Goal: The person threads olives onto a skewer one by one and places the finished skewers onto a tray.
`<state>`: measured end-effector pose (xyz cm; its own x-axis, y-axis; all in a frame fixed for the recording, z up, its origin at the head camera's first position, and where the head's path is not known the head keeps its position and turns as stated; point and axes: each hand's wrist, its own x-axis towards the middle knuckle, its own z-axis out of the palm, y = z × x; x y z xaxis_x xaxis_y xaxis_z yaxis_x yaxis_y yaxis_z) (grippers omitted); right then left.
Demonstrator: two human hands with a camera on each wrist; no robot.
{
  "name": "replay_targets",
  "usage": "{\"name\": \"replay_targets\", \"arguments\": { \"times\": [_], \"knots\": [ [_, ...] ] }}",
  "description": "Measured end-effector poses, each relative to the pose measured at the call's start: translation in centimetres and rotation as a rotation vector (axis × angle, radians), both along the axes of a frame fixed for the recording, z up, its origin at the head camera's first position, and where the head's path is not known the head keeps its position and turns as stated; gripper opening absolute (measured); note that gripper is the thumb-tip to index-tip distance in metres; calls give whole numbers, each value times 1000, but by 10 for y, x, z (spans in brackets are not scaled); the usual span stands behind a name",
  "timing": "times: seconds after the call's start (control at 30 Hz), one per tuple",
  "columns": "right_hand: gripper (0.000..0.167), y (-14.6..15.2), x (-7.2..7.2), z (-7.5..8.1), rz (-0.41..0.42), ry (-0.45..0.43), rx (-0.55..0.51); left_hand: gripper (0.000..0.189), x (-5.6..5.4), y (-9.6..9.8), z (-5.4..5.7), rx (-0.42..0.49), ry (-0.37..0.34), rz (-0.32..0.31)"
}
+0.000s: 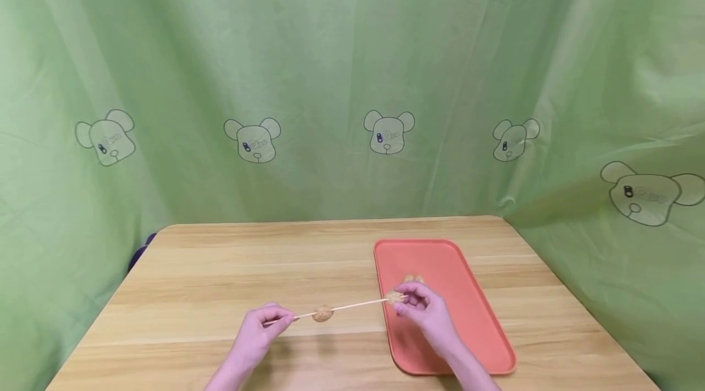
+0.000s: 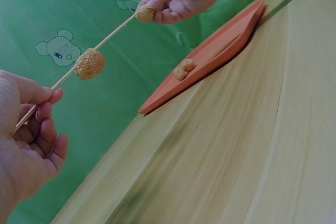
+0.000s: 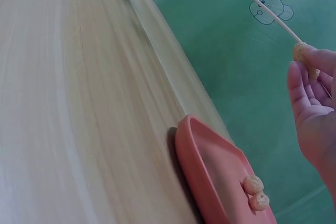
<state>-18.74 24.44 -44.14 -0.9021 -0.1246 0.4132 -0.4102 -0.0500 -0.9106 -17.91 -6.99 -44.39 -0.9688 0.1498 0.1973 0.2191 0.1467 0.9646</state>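
My left hand (image 1: 257,331) pinches a thin wooden skewer (image 1: 355,305) near its left end, holding it above the table. One brown, rough-surfaced ball (image 2: 90,64), like a fried meatball or tofu puff, is threaded on the skewer just beyond the left fingers. At the skewer's other end, my right hand (image 1: 426,312) grips a second such ball (image 3: 304,60) between thumb and fingers. The skewer's tip shows slightly past this ball in the head view. Both hands are raised, the right one over the coral tray (image 1: 468,317).
Two more brown balls (image 3: 255,192) lie side by side in the tray, partly hidden behind the right hand in the head view. The tray sits on the right of the wooden table (image 1: 220,275). A green curtain (image 1: 319,73) hangs behind and at both sides.
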Motion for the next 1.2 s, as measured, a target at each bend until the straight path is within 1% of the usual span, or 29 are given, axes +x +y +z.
{"name": "replay_targets", "arguments": {
  "times": [0.1,0.2,0.3,0.37,0.47,0.53,0.7,0.87,1.03,1.2],
  "knots": [
    [37,-1,-1,-1,7,-52,-60,9,0,1,-1,10,31,-14],
    [32,-2,-1,-2,25,-62,-126,9,-1,1,-1,21,51,-22],
    [26,-2,-1,-5,71,-73,-206,10,-1,2,0,29,34,-21],
    [27,-2,-1,-6,111,-89,-260,10,-1,2,0,34,17,-16],
    [30,-3,0,-8,168,-93,-320,10,-1,2,-1,37,12,-19],
    [30,-4,1,-8,185,-89,-345,11,-1,1,-1,41,13,-26],
    [27,-8,1,-7,220,-75,-378,11,0,-1,-3,52,2,-20],
    [28,-10,1,-6,251,-69,-379,12,1,-2,-1,45,-38,-12],
    [30,-12,2,-7,252,-84,-388,13,1,-3,1,35,-69,-15],
    [30,-15,2,-7,237,-104,-386,13,1,-3,0,46,-61,-30]
  ]
}}
